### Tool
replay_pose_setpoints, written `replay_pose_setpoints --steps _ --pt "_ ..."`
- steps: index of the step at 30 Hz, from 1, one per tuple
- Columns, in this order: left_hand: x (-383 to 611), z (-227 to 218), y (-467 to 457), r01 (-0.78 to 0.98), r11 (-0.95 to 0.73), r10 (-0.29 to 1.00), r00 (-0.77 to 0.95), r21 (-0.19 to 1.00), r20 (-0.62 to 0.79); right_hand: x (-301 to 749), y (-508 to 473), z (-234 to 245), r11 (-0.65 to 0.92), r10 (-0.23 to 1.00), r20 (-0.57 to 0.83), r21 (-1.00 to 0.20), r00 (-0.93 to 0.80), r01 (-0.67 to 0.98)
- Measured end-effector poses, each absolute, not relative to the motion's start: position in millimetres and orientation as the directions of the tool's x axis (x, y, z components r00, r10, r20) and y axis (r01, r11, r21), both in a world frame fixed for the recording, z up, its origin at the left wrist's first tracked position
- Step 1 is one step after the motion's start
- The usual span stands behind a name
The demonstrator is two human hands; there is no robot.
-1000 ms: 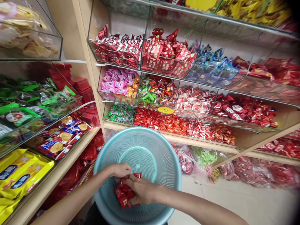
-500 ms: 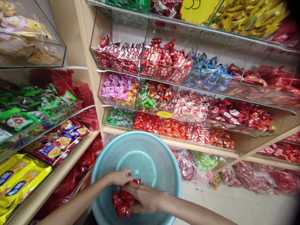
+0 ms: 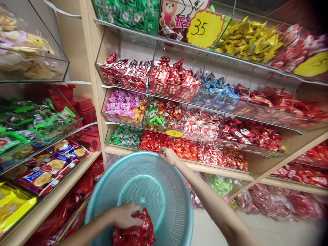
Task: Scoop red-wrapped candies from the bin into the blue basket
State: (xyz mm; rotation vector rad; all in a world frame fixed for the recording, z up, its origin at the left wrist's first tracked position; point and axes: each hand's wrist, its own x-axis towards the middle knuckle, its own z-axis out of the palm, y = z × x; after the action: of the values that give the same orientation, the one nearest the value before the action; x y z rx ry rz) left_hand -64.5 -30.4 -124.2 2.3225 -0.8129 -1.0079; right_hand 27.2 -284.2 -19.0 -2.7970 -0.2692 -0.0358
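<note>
A large turquoise plastic basket [image 3: 191,208] with mesh-like walls stands in front of me. Low inside it, my left hand [image 3: 126,215] curls its fingers around a cluster of red-wrapped candies [image 3: 135,232]. My right arm stretches over the basket's right side. At the far rim, beside the lowest shelf, my right hand [image 3: 170,157] has its fingers bent over the edge; the fingertips are small and slightly blurred. Just behind that hand lie red candies [image 3: 156,140] and orange-red candies [image 3: 187,149] in shelf bins.
Shelves of clear bins rise ahead, holding pink candies [image 3: 125,102], blue packets [image 3: 216,89] and yellow packets [image 3: 251,41]. Left shelves carry biscuit packs [image 3: 55,164] and green-edged packets [image 3: 33,116]. Bagged sweets [image 3: 266,198] lie beneath the right shelf, by the tiled floor [image 3: 205,225].
My right hand has left the red candies and moved forward to the far rim. My left hand has come down onto the candies. The view has tilted up, and the basket sits slightly farther left.
</note>
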Motion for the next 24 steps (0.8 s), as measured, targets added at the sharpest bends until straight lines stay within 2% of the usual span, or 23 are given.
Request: replay_pose_setpoints --steps 5,13,18,24 --pt "-64.1 -129.3 -28.8 -0.307 -0.682 -0.698 0.544 0.664 -0.466 76.3 -278.0 -25.3 -0.979 -0.027 0.076 -0.202 0.997 -0.012" --pt "-63.3 -125.5 -26.4 -0.279 -0.671 -0.705 0.527 0.687 -0.475 110.7 -247.4 -44.1 -0.965 -0.203 0.028 -0.172 0.979 -0.196" --pt "-56.6 -116.0 -26.2 -0.272 -0.691 -0.695 0.506 0.67 -0.511 119.8 -244.7 -50.9 -0.957 -0.237 0.024 -0.175 0.971 -0.229" --pt "-42.8 -110.2 -30.0 -0.289 -0.695 -0.705 0.457 0.658 -0.543 123.0 -255.5 -54.9 -0.962 -0.181 0.025 -0.211 0.983 -0.172"
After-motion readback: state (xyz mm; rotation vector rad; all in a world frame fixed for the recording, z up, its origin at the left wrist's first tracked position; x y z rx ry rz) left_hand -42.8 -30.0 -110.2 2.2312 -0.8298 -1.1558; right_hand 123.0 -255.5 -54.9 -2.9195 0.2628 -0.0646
